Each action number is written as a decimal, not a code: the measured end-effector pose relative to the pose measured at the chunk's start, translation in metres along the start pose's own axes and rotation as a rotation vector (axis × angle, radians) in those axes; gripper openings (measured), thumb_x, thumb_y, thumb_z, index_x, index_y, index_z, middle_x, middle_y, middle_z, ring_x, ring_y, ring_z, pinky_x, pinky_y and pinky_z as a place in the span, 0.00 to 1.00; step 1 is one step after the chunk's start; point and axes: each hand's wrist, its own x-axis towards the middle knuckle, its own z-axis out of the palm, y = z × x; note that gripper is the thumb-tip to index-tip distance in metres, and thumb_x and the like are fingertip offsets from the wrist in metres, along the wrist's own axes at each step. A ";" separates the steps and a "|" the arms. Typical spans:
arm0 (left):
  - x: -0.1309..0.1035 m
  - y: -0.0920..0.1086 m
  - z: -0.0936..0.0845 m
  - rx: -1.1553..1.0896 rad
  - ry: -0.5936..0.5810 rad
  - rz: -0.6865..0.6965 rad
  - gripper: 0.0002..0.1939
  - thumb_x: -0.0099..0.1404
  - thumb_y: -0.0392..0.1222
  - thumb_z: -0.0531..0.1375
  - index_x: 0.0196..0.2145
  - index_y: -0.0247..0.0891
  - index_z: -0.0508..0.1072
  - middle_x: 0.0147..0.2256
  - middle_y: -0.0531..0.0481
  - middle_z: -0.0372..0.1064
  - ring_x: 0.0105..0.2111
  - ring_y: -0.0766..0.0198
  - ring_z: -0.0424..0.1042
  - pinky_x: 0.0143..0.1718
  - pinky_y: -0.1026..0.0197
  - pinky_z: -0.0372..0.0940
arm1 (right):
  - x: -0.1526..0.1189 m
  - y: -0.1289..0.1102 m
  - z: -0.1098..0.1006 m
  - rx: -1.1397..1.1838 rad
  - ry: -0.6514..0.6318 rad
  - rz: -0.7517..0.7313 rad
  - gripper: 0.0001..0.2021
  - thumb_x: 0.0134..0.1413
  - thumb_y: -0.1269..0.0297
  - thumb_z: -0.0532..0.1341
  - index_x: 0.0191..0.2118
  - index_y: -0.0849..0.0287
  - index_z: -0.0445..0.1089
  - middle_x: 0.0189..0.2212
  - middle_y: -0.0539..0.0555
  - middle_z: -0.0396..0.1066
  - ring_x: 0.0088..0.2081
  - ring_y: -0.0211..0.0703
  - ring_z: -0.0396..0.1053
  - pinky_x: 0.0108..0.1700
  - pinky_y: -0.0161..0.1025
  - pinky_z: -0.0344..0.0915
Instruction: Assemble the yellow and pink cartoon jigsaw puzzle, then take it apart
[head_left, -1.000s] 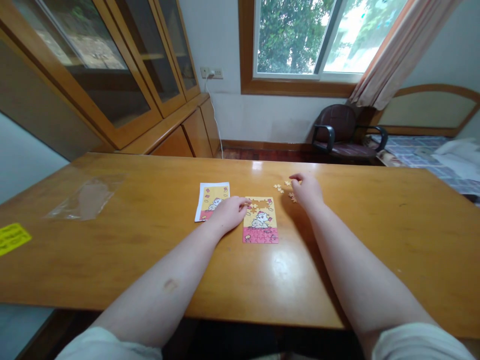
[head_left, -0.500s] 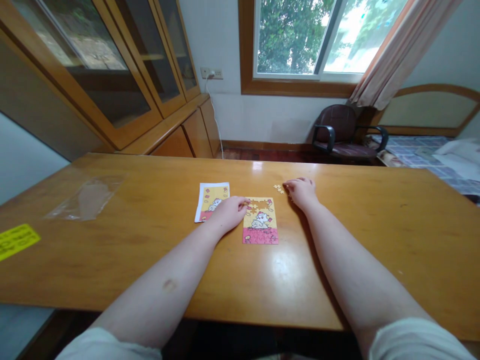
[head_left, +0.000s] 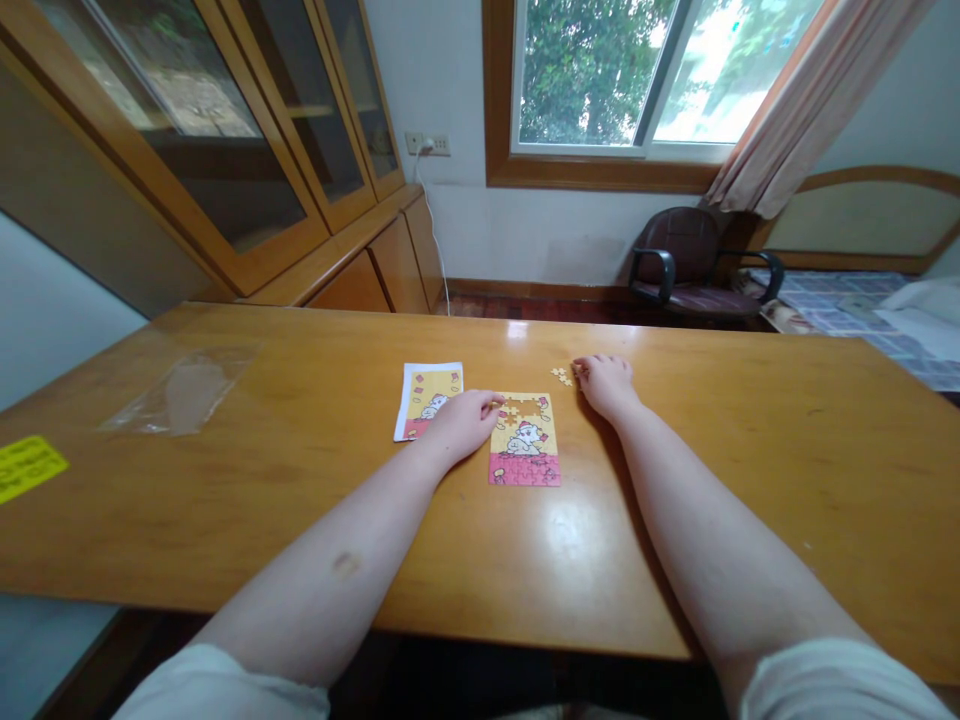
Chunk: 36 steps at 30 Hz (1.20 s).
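A partly assembled jigsaw puzzle (head_left: 525, 468) lies flat on the table, yellow above and pink below, with a white cartoon animal in the middle. A gap in its upper part shows the wood. My left hand (head_left: 471, 418) is closed at the puzzle's upper left corner, fingertips on its edge. Just left, partly under that hand, lies a printed picture sheet (head_left: 425, 392) with the same design. Beyond the puzzle's upper right are several loose jigsaw pieces (head_left: 560, 376), pale side showing. Beside them my right hand (head_left: 604, 382) has its fingers pinched at a piece, mostly hidden by the hand.
A clear plastic bag (head_left: 187, 392) lies on the wooden table (head_left: 300, 400) at the left, and a yellow label (head_left: 30, 468) is near the left edge. Past the table stand a glass-door cabinet (head_left: 322, 215), an office chair (head_left: 679, 260) and a bed (head_left: 847, 300).
The view has shifted slightly, so everything sits a little further right. Both hands stay almost where they were; the right fingers have moved only slightly at the loose pieces.
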 end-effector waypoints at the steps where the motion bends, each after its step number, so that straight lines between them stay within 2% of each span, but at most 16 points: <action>1: 0.000 0.000 0.000 0.000 0.000 -0.002 0.17 0.64 0.42 0.53 0.47 0.41 0.75 0.36 0.47 0.73 0.40 0.57 0.72 0.44 0.58 0.65 | 0.000 0.000 0.000 0.010 0.008 0.003 0.15 0.59 0.65 0.53 0.46 0.57 0.73 0.45 0.59 0.72 0.48 0.54 0.63 0.53 0.49 0.51; 4: 0.000 0.000 0.000 -0.001 -0.001 -0.003 0.17 0.65 0.43 0.53 0.47 0.41 0.75 0.37 0.47 0.74 0.40 0.57 0.72 0.43 0.58 0.65 | 0.001 0.003 0.001 0.086 0.025 -0.013 0.15 0.55 0.69 0.56 0.47 0.58 0.72 0.42 0.59 0.72 0.45 0.51 0.66 0.51 0.45 0.56; 8: 0.000 0.000 0.000 -0.007 -0.005 -0.006 0.17 0.64 0.42 0.53 0.47 0.40 0.75 0.38 0.47 0.74 0.39 0.58 0.72 0.42 0.59 0.65 | 0.001 0.003 -0.001 0.271 0.070 -0.047 0.16 0.51 0.76 0.55 0.45 0.61 0.72 0.38 0.57 0.72 0.41 0.44 0.68 0.46 0.38 0.62; 12: -0.001 0.001 -0.001 -0.018 -0.005 -0.012 0.17 0.64 0.42 0.53 0.47 0.40 0.75 0.38 0.47 0.74 0.39 0.58 0.72 0.42 0.59 0.65 | -0.003 -0.014 -0.010 0.482 0.082 -0.053 0.13 0.51 0.72 0.60 0.44 0.61 0.72 0.43 0.58 0.71 0.38 0.40 0.71 0.45 0.38 0.65; 16: 0.000 0.002 -0.001 -0.012 0.006 -0.009 0.16 0.64 0.43 0.54 0.47 0.40 0.75 0.40 0.46 0.74 0.40 0.57 0.72 0.43 0.58 0.65 | -0.015 -0.044 -0.018 0.592 -0.009 -0.156 0.04 0.50 0.68 0.63 0.31 0.59 0.76 0.38 0.56 0.75 0.42 0.42 0.71 0.49 0.38 0.65; 19: 0.000 0.003 -0.002 -0.004 -0.004 -0.008 0.16 0.64 0.43 0.54 0.47 0.40 0.75 0.41 0.46 0.74 0.41 0.57 0.72 0.44 0.58 0.65 | -0.026 -0.065 -0.019 0.614 -0.163 -0.078 0.04 0.49 0.66 0.64 0.32 0.56 0.77 0.33 0.53 0.77 0.37 0.43 0.73 0.43 0.39 0.67; 21: 0.000 0.003 -0.002 0.002 -0.003 -0.012 0.16 0.64 0.43 0.54 0.47 0.40 0.75 0.41 0.46 0.75 0.42 0.57 0.72 0.44 0.58 0.65 | -0.031 -0.075 -0.017 0.594 -0.211 -0.052 0.06 0.49 0.64 0.65 0.34 0.56 0.78 0.31 0.53 0.77 0.35 0.43 0.73 0.39 0.38 0.67; 27: 0.002 0.001 0.002 0.043 -0.013 -0.021 0.17 0.64 0.43 0.55 0.48 0.41 0.74 0.43 0.46 0.75 0.42 0.57 0.72 0.45 0.59 0.65 | -0.035 -0.086 -0.008 0.571 -0.207 -0.024 0.08 0.49 0.64 0.64 0.36 0.56 0.78 0.32 0.52 0.78 0.34 0.41 0.74 0.37 0.35 0.67; 36: 0.002 0.002 0.001 0.073 -0.030 -0.007 0.18 0.64 0.48 0.55 0.49 0.42 0.74 0.43 0.46 0.75 0.42 0.55 0.72 0.43 0.58 0.65 | -0.033 -0.085 0.007 0.522 -0.188 -0.046 0.08 0.50 0.61 0.63 0.36 0.54 0.77 0.31 0.50 0.78 0.34 0.40 0.74 0.39 0.35 0.67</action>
